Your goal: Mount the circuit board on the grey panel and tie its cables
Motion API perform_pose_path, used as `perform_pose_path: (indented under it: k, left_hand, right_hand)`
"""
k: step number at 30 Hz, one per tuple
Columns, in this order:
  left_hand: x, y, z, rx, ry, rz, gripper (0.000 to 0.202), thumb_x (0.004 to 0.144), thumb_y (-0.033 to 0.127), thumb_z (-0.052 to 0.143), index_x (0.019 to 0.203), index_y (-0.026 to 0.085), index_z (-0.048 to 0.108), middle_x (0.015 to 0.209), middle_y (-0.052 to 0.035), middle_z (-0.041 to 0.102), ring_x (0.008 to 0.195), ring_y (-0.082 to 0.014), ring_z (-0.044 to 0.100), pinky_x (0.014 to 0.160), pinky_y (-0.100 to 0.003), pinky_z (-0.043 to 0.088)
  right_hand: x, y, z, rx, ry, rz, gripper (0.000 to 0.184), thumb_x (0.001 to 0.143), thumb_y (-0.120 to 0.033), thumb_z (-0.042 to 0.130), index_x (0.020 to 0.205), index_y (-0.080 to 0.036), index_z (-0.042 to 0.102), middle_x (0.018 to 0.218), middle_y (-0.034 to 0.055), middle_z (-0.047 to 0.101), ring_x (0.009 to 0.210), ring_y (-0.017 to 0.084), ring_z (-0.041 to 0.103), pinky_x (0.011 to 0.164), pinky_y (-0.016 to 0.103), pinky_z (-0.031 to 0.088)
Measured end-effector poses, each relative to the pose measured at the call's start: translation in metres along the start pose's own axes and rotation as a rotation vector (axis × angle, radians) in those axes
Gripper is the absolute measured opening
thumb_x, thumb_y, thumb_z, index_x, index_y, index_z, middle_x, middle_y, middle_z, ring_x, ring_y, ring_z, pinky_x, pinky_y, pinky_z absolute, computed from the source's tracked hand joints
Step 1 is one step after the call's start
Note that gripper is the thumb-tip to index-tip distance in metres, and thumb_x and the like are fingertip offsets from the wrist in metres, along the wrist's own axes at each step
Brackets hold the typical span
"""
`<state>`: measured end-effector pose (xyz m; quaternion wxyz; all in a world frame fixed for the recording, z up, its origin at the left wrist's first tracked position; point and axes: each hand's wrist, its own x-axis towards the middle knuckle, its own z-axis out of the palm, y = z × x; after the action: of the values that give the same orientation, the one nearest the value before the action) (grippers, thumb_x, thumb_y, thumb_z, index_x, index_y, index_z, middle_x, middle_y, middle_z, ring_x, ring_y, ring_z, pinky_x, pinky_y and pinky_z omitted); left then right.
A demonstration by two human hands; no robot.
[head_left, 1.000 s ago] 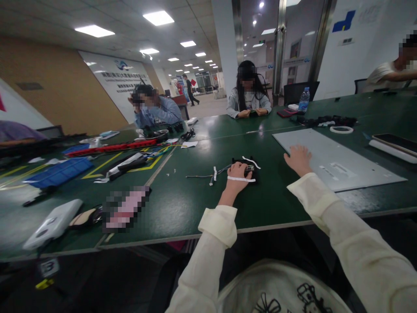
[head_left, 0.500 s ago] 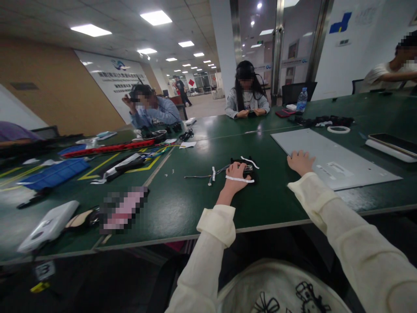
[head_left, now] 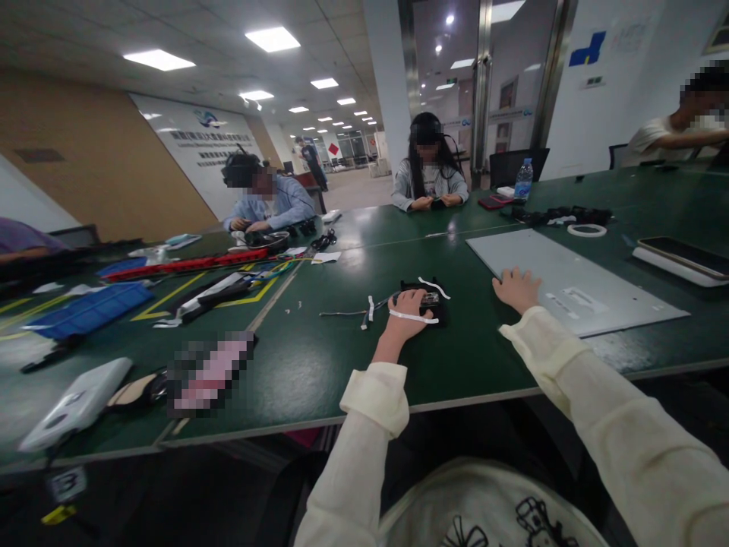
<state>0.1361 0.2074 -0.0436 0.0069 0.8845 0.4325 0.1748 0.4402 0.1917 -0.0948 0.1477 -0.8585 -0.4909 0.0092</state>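
Right hand (head_left: 515,289) now nearer flat grey sheet's (head_left: 575,281) corner.

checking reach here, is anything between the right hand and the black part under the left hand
Nothing visible. The right hand rests at the grey panel's edge; only bare green table separates it from the black part, which the left hand touches.

A green table (head_left: 319,357) carries a grey panel (head_left: 575,285), a small black device (head_left: 428,300), a blue tray (head_left: 85,310), a tape roll (head_left: 586,230) and a bottle (head_left: 522,180).
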Motion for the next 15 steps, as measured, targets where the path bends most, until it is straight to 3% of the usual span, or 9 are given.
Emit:
perform_pose_path:
  k: [8, 15]
  left_hand:
    - [0.004, 0.001, -0.01, 0.16, -0.052, 0.049, 0.043, 0.086, 0.041, 0.054, 0.123, 0.02, 0.05, 0.128, -0.0127, 0.056, 0.119, -0.0303, 0.052, 0.101, -0.049, 0.039]
    - [0.014, -0.014, -0.012, 0.183, -0.077, 0.16, 0.043, 0.088, 0.049, 0.054, 0.122, 0.022, 0.051, 0.12, -0.0094, 0.056, 0.111, -0.0257, 0.056, 0.097, -0.039, 0.043]
  right_hand:
    - [-0.01, -0.014, 0.005, -0.025, 0.004, -0.069, 0.068, 0.095, -0.06, 0.023, 0.139, -0.013, 0.045, 0.15, 0.0212, 0.031, 0.136, 0.045, 0.026, 0.104, 0.067, 0.02]
    - [-0.018, -0.024, 0.001, -0.051, -0.018, -0.103, 0.067, 0.095, -0.059, 0.023, 0.141, -0.014, 0.043, 0.151, 0.0205, 0.03, 0.135, 0.044, 0.027, 0.103, 0.066, 0.021]
